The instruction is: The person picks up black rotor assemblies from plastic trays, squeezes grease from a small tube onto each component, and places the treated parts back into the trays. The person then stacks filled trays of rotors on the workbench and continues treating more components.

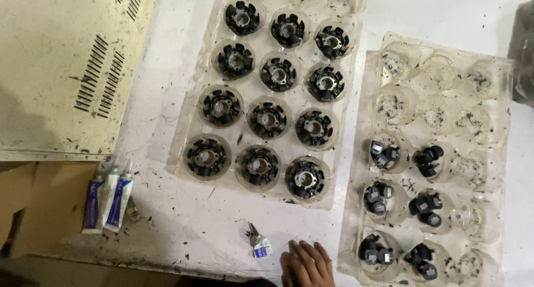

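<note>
Hand in view: one hand [307, 263] at the bottom edge of the frame, centre right, lying flat on the bench with fingers stretched out and close together, holding nothing; I cannot tell whether it is the left or the right.
Other hand: out of the frame.
Nearest thing: a small crumpled glue tube [258, 243], just left of the hand, apart from it, lying on the bench.
Left tray [192, 106]: clear plastic, upper centre of the frame, with round wells in rows of three.
Ring parts [268, 119]: twelve black toothed rings, one per well, four rows of three; the top row of wells, partly cut off by the frame, looks unfilled.
Right tray [503, 153]: clear plastic, right side of the frame, its lower left corner just beside the hand.
Small black pieces [384, 154]: six wells filled, in the lower left two columns, each with a small cluster; the single pieces are too small to count.
Remaining wells, right tray: only dark specks in them.
Upright tubes [108, 197]: three, white and blue, side by side at lower left.
Metal cover [50, 70]: one, cream, scuffed, with vent slots, upper left.
Bench [183, 209]: white, stained, strewn with black flecks and bits of fine wire.
Room: cardboard [44, 209] at lower left beneath the bench edge; little else shows.
</note>
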Demonstrator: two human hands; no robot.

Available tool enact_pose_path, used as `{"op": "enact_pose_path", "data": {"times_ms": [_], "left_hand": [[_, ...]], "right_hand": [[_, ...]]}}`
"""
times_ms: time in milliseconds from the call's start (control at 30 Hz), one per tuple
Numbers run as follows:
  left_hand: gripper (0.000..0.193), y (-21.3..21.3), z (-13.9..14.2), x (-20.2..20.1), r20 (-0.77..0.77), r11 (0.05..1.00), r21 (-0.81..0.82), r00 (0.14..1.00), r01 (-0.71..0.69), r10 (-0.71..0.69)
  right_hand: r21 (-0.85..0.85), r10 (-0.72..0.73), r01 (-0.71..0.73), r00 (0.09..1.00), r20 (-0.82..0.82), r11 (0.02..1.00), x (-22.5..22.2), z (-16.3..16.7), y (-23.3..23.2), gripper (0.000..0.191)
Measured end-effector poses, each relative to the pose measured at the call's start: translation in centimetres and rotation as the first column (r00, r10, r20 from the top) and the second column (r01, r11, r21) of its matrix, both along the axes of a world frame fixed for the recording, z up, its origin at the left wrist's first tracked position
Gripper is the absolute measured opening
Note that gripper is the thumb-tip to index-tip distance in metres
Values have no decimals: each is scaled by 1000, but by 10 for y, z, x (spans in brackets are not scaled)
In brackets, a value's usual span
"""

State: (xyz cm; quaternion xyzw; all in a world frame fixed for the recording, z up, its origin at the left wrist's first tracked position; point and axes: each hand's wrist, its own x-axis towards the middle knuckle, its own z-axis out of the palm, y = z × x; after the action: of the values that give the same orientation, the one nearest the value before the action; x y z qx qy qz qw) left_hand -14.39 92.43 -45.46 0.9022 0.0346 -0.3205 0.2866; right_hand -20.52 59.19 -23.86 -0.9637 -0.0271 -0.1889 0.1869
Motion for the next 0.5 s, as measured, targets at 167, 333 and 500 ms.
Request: {"op": "enact_pose_path", "data": {"times_ms": [167, 333, 500], "left_hand": [[49, 13, -20, -22, 63, 998, -52, 998, 26, -23], [49, 17, -22, -25, 149, 996, -89, 989, 14, -1], [49, 14, -3, -27, 265, 995, -101, 963, -18, 45]], "right_hand": [[77, 19, -8, 990, -143, 997, -8, 9, 0, 41], [70, -69, 68, 998, 10, 995, -15, 13, 8, 34], [102, -220, 205, 962, 163, 973, -17, 18, 20, 28]]}}
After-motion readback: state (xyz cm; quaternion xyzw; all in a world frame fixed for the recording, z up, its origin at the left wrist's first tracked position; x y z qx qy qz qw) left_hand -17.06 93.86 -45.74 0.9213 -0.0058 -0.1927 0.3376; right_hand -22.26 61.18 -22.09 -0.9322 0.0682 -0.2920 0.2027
